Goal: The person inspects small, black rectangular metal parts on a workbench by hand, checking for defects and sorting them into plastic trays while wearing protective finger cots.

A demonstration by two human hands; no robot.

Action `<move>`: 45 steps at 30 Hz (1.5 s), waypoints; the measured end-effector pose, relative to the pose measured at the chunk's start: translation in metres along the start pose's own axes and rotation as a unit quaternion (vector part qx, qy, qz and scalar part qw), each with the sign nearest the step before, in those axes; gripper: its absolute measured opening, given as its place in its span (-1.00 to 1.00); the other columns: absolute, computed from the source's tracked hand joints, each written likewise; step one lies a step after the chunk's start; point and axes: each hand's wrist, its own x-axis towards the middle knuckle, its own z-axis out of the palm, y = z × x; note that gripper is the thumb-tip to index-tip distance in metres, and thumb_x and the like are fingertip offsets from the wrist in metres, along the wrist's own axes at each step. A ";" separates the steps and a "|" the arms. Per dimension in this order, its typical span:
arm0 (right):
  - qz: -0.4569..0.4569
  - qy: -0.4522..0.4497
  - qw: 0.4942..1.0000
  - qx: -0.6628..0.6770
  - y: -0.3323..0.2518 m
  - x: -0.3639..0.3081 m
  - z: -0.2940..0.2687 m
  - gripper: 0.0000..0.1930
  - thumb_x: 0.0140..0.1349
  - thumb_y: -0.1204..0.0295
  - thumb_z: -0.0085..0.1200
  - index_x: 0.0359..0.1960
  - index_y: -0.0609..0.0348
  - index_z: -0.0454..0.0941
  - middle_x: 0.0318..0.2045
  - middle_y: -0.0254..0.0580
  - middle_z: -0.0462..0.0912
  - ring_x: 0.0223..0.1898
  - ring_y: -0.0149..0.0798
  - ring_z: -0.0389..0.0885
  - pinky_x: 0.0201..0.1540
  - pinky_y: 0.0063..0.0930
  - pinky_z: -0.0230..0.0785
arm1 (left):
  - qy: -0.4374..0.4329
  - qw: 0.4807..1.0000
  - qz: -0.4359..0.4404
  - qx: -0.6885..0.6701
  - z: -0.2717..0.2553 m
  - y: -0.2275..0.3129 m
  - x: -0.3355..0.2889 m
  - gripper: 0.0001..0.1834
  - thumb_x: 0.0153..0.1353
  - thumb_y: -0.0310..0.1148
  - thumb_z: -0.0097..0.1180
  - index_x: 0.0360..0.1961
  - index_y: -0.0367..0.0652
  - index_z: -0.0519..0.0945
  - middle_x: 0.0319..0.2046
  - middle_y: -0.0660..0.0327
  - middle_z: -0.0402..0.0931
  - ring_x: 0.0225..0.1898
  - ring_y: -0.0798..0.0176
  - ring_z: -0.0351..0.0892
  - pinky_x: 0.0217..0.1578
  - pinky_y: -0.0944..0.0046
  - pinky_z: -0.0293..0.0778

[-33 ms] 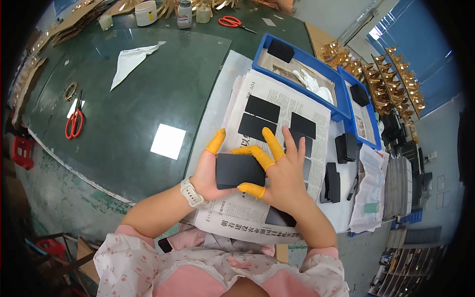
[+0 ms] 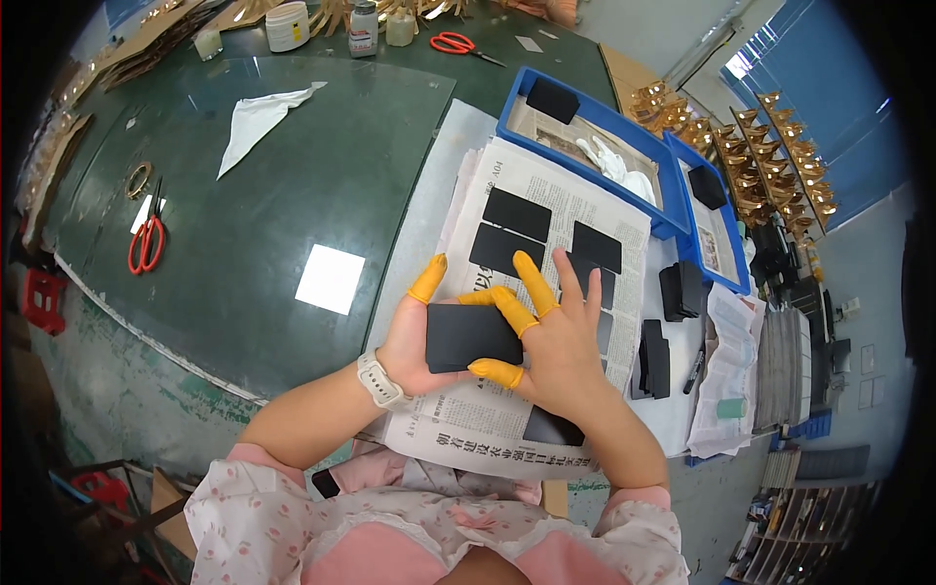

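My left hand [image 2: 402, 341] cradles a small stack of flat black rectangular cards [image 2: 475, 338], its thumb raised away from them. Yellow finger cots cover several fingertips of both hands. My right hand [image 2: 565, 346] grips the stack's right end, with the thumb at the lower corner and a finger at the upper one; its index finger points forward and the others are spread. Beyond my hands, loose black cards [image 2: 517, 214] lie flat in two columns on a newspaper [image 2: 487, 429]. My right hand partly hides the nearer ones. Another dark card [image 2: 554, 427] shows under my right wrist.
Blue trays [image 2: 585, 151] with black stacks and white gloves [image 2: 619, 168] stand at the far right. More black stacks [image 2: 680, 291], a pen [image 2: 694, 372] and crumpled paper [image 2: 726, 361] lie right. Red-handled scissors [image 2: 147, 244] and a white cloth [image 2: 261, 122] rest on the green tabletop [image 2: 224, 322].
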 end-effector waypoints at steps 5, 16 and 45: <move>0.022 0.043 0.997 0.065 0.031 0.010 0.005 -0.40 0.28 -0.03 0.21 0.18 0.17 0.61 0.33 0.10 0.45 0.52 0.26 0.08 0.45 0.51 -0.31 | -0.016 1.000 0.006 0.022 -0.003 0.012 -0.006 -0.10 0.40 0.43 -0.25 0.30 -0.21 0.46 0.24 -0.13 0.50 0.23 -0.28 0.52 0.24 -0.35 0.41; 0.071 0.023 0.997 -0.031 0.055 0.010 0.047 -0.29 0.16 0.16 0.40 0.27 0.33 0.48 0.17 0.12 0.59 0.40 0.02 0.37 0.55 0.16 -0.18 | -0.007 0.989 0.145 0.007 0.017 0.036 -0.016 -0.02 0.36 0.48 -0.25 0.30 -0.27 0.45 0.28 -0.19 0.44 0.32 -0.39 0.40 0.21 -0.41 0.41; -0.136 0.132 0.967 0.170 0.014 0.036 0.004 -0.14 -0.11 0.29 0.50 0.31 0.20 0.43 -0.16 -0.28 0.67 -0.06 -0.17 0.64 0.47 0.19 0.03 | -0.077 0.996 0.031 0.008 0.000 0.030 -0.004 0.12 0.33 0.56 -0.40 0.42 -0.35 0.33 0.26 -0.28 0.43 0.17 -0.42 0.52 0.30 -0.20 0.38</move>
